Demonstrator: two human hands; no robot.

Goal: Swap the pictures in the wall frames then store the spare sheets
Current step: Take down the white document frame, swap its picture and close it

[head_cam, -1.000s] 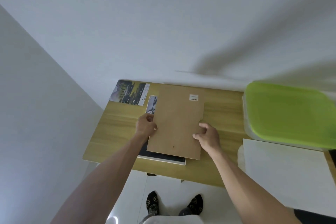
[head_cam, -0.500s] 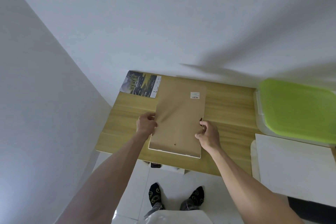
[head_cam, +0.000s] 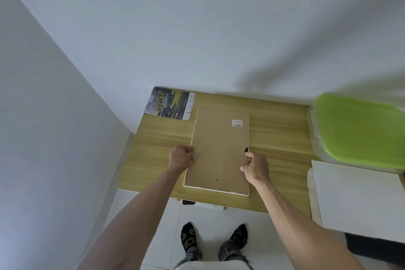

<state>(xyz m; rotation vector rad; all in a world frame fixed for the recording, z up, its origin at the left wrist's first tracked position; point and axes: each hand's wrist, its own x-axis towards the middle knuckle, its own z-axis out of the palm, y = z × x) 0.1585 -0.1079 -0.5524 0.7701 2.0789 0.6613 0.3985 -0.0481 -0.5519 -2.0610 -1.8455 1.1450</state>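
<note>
A backing board [head_cam: 219, 151] lies mid-table [head_cam: 278, 125], a printed sheet [head_cam: 169, 103] at eleven o'clock, a lidded box [head_cam: 359, 129] at three.

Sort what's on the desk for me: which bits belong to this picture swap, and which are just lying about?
In the job: backing board, held by left hand and right hand; frame under it; printed picture.
Lying about: green-lidded box; white board.

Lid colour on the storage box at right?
Bright lime green lid on a translucent box; head view, the only one, shows it.
</note>
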